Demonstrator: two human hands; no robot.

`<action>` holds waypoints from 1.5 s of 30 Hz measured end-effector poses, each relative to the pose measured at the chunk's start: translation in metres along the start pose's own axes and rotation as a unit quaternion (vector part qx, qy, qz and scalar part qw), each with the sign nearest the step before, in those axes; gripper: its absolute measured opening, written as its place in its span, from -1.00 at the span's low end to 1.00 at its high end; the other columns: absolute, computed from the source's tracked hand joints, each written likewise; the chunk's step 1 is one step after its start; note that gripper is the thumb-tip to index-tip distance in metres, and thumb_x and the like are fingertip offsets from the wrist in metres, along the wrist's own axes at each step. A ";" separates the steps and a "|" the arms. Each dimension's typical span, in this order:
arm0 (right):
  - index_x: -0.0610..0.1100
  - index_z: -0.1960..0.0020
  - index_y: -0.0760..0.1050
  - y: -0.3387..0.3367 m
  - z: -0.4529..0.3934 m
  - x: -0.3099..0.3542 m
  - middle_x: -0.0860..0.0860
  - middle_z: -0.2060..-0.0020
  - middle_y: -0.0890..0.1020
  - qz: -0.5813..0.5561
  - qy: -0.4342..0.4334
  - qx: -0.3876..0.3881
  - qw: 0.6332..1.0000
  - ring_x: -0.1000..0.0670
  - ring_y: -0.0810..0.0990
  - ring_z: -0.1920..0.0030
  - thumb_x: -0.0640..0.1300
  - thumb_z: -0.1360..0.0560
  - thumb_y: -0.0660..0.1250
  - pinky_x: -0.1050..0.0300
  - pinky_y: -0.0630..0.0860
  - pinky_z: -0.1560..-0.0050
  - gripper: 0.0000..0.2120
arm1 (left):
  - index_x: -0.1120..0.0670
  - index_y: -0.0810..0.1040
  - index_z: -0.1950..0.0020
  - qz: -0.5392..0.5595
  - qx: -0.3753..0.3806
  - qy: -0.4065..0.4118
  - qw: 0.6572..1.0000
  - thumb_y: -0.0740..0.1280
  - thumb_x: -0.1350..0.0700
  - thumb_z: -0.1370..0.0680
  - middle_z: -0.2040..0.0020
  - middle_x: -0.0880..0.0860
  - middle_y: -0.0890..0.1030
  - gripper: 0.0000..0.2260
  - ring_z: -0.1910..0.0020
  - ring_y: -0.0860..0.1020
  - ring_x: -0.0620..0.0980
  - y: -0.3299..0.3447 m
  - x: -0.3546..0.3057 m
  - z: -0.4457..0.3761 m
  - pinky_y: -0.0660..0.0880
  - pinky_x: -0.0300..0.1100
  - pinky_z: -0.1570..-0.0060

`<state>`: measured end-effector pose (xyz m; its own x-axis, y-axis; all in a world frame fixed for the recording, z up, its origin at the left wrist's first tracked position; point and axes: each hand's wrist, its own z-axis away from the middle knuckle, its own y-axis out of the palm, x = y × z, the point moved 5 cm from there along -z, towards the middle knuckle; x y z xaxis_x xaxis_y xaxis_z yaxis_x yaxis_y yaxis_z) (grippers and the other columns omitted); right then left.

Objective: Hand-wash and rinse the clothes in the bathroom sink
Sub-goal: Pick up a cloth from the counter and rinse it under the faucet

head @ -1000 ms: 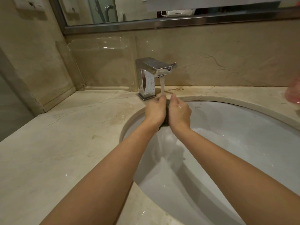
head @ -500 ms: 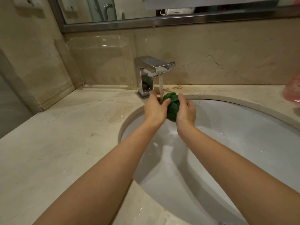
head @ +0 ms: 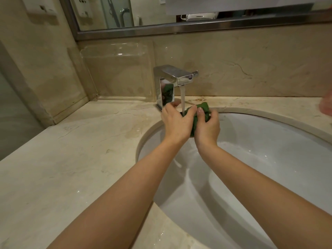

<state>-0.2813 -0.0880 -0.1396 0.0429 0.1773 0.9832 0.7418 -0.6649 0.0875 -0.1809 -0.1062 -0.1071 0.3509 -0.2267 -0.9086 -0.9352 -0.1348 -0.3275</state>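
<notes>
Far left, a clear acrylic panel (head: 115, 72) leans against the beige marble wall in the corner, standing on the cream veined marble countertop (head: 59, 162), which carries a few water drops near the bottom edge. Above it, the steel-framed mirror (head: 179, 17) runs along the far wall. Right of the panel, a square chrome faucet (head: 173, 81) stands at the far rim of the white oval undermount sink (head: 269, 168); a stream of water (head: 182, 99) falls from its spout, and the green of the cloth reflects in its body. Just below the spout, the left hand (head: 177, 123) curls its fingers round the near left side of a small bunched dark green wet cloth (head: 202, 112), thumb forward. The water lands between this hand and the cloth. The right hand (head: 208, 126) grips the cloth's right side, thumb pressed on top. Both hands touch each other over the far part of the basin. Far right edge, a blurred pink object (head: 326, 106) sits on the counter.
</notes>
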 end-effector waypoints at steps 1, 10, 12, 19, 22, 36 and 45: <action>-0.14 -0.22 0.44 -0.001 -0.001 0.001 0.05 0.05 0.54 0.005 -0.011 -0.004 1.000 0.07 0.51 0.10 -0.07 -0.63 0.21 0.46 0.40 0.28 -0.78 | 0.16 0.31 -0.37 -0.002 0.010 -0.013 1.000 0.34 -0.06 -0.54 -0.32 0.09 0.34 -0.50 -0.34 0.31 0.04 0.002 0.002 0.000 0.28 -0.07 -0.37; -0.03 0.25 0.52 0.006 -0.003 0.003 -0.08 0.12 0.62 0.035 -0.021 0.028 0.999 -0.03 0.61 0.13 0.34 -0.47 0.17 0.04 0.54 0.12 -0.54 | 0.04 0.24 -0.34 0.053 0.116 -0.086 0.988 0.08 -0.24 -0.61 -0.29 0.14 0.48 -0.55 -0.21 0.52 0.11 0.020 0.009 0.006 0.49 0.07 -0.21; -0.07 0.17 0.52 0.009 -0.002 0.002 -0.05 0.13 0.63 0.015 0.010 0.043 0.999 0.00 0.60 0.14 0.25 -0.53 0.22 0.10 0.54 0.13 -0.60 | -0.01 0.25 -0.18 0.029 0.081 -0.059 0.994 0.10 -0.19 -0.63 -0.14 0.08 0.56 -0.72 -0.11 0.56 0.08 0.014 0.008 0.003 0.50 0.03 -0.14; -0.14 0.04 0.61 0.016 -0.005 0.013 -0.07 0.13 0.64 0.084 0.034 0.103 0.991 -0.07 0.58 0.06 0.07 -0.63 0.13 0.10 0.45 0.09 -0.63 | 0.10 0.56 0.05 -0.002 0.052 -0.003 0.999 0.10 -0.01 -0.67 0.10 0.05 0.59 -0.69 0.05 0.56 0.10 0.000 -0.001 -0.003 0.47 -0.04 0.01; -0.11 0.25 0.51 0.018 -0.007 0.018 -0.03 0.25 0.57 0.084 0.030 0.125 0.988 -0.07 0.53 0.14 -0.02 -0.62 0.14 0.09 0.38 0.17 -0.66 | 0.03 0.50 0.22 0.038 0.047 -0.060 0.996 0.12 0.04 -0.66 0.12 0.11 0.59 -0.70 0.01 0.58 0.17 0.000 0.000 -0.004 0.51 0.05 -0.08; -0.08 -0.16 0.50 0.009 0.001 -0.024 -0.09 0.05 0.59 -0.086 0.263 0.228 0.934 -0.02 0.52 0.15 0.19 -0.63 0.02 0.11 0.43 0.22 -0.57 | 0.09 0.46 -0.34 0.268 0.026 -0.191 0.944 0.07 0.03 -0.69 -0.22 0.12 0.57 -0.69 -0.17 0.54 0.07 0.000 0.015 -0.010 0.48 -0.04 -0.18; 0.01 0.03 0.54 -0.001 -0.007 -0.016 -0.06 -0.03 0.64 -0.166 0.170 0.127 0.963 -0.05 0.63 -0.05 0.07 -0.53 0.33 0.11 0.61 0.14 -0.86 | 0.03 0.39 -0.44 0.085 0.113 -0.106 0.984 0.28 -0.30 -0.46 -0.37 0.08 0.44 -0.35 -0.31 0.45 0.07 0.011 0.018 -0.008 0.37 0.05 -0.37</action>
<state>-0.2880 -0.0951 -0.1543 -0.4153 0.0727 0.9068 0.8178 -0.4067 0.4071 -0.1842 -0.1197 -0.1248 0.1923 -0.0178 -0.9812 -0.9748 0.1116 -0.1931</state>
